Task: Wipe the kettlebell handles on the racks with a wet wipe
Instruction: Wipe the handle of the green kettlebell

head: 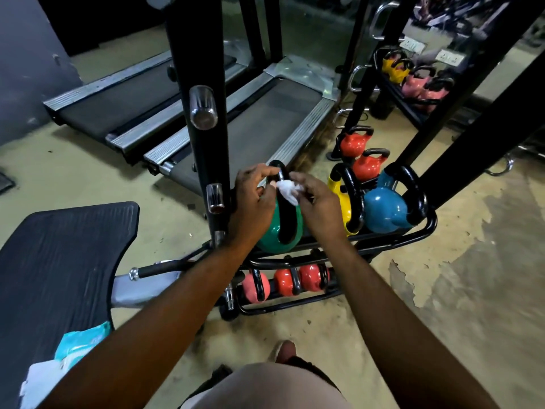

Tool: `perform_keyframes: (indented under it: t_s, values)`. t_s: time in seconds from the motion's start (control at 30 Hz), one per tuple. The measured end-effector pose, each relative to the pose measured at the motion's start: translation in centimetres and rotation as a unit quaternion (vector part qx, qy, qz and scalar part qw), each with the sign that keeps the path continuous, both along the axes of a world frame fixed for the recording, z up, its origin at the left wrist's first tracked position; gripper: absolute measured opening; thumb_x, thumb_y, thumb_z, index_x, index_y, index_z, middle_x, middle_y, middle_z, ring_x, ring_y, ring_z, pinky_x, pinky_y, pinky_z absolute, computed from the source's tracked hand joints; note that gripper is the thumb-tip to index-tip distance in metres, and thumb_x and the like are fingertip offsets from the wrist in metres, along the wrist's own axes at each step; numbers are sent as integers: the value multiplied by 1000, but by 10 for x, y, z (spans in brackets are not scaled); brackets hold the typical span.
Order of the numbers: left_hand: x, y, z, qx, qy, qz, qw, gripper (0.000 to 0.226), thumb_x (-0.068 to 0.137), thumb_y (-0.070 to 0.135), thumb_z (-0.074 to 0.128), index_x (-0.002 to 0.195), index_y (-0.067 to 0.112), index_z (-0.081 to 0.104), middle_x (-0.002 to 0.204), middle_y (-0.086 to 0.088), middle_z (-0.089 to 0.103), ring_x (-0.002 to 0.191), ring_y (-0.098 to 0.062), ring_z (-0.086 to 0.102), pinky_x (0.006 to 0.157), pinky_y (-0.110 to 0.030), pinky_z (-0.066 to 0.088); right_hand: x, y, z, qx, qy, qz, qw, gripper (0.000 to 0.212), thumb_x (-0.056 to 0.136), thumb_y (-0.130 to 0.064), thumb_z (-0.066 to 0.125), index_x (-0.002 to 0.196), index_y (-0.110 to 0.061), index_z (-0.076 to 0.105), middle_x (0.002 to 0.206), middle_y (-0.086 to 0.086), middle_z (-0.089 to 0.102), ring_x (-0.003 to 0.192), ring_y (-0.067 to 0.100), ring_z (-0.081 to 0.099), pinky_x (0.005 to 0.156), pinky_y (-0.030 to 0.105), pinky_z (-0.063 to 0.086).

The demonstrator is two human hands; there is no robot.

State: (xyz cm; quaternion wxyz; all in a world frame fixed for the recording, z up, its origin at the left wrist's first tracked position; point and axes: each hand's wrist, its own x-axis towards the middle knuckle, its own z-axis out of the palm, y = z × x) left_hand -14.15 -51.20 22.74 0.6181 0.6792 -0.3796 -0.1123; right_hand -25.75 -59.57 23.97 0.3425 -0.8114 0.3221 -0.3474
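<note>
Wet wipe (pixel 287 188) is bunched against the black handle (pixel 278 170) of the green kettlebell (pixel 272 233), at the left end of the rack's (pixel 413 235) top shelf. Left hand (pixel 256 197) and right hand (pixel 318 199) each pinch a side of it. The wipe is soft, limp and probably slick, so it's best gripped by its edges and wrapped round the bar. The kettlebell looks heavy and rigid and should stay put under rubbing. Yellow kettlebell (pixel 342 199) and blue kettlebell (pixel 383 211) wait towards the right end.
</note>
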Motion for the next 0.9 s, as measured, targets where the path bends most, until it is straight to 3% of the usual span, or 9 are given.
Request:
perform_keyframes:
  t_s: [0.13, 0.3, 0.43, 0.57, 0.63, 0.7, 0.77, 0.9]
  values:
    - [-16, 20, -21, 25, -120, -16, 992, 17, 91, 11, 61, 106, 16, 66, 115, 2, 51, 112, -12, 56, 100, -33, 47, -18, -16, -5, 18, 45, 12, 999, 23, 84, -3, 69, 104, -12, 76, 98, 4, 68, 86, -10, 59, 81, 11, 45]
    - [-17, 28, -38, 26, -235, -48, 970, 23, 89, 18, 70, 112, 13, 70, 118, -2, 59, 115, -19, 56, 99, -40, 48, -23, -21, 6, -30, 46, 94, 994, 23, 84, -4, 67, 101, -12, 78, 98, 4, 70, 94, 11, 65, 88, 29, 52]
    - [-14, 21, -34, 39, -294, -41, 954, 30, 91, 26, 70, 118, 15, 70, 124, -4, 60, 119, -20, 55, 101, -41, 47, 6, -56, 23, -12, 63, 89, 994, 31, 79, -36, 66, 100, -17, 79, 97, 8, 73, 93, 20, 69, 86, 39, 55]
    - [-17, 21, -32, 48, -332, -40, 941, 29, 90, 27, 70, 116, 14, 71, 123, -5, 64, 116, -20, 57, 99, -40, 48, -17, -55, 9, -162, 138, 198, 957, 38, 80, -5, 55, 112, -13, 75, 108, 12, 69, 97, 32, 66, 83, 40, 55]
    - [-9, 17, -26, 41, -342, -33, 938, 26, 91, 26, 69, 113, 13, 73, 119, -5, 66, 113, -22, 59, 98, -40, 48, -6, -63, 17, -209, 162, 229, 937, 38, 80, -2, 57, 112, -13, 75, 112, 11, 68, 100, 34, 63, 85, 39, 53]
    - [-5, 11, -23, 40, -349, -12, 936, 25, 92, 26, 69, 113, 13, 73, 118, -4, 67, 111, -22, 61, 97, -41, 48, 18, -79, 28, -240, 179, 253, 920, 27, 83, -10, 64, 106, -15, 77, 109, 11, 69, 97, 31, 63, 83, 34, 50]
    - [-9, 10, -25, 44, -349, -2, 936, 25, 91, 26, 70, 113, 14, 73, 117, -3, 67, 111, -21, 61, 97, -40, 48, 35, -94, 29, -242, 178, 259, 918, 23, 80, -16, 69, 101, -14, 78, 101, 11, 70, 90, 30, 66, 77, 31, 50]
    - [-18, 12, -29, 57, -364, -21, 930, 30, 90, 27, 71, 116, 13, 72, 121, -4, 67, 113, -19, 60, 98, -40, 48, 9, -86, 5, -157, 156, 201, 954, 38, 79, 0, 65, 113, -15, 74, 107, 10, 66, 97, 25, 65, 83, 23, 47]
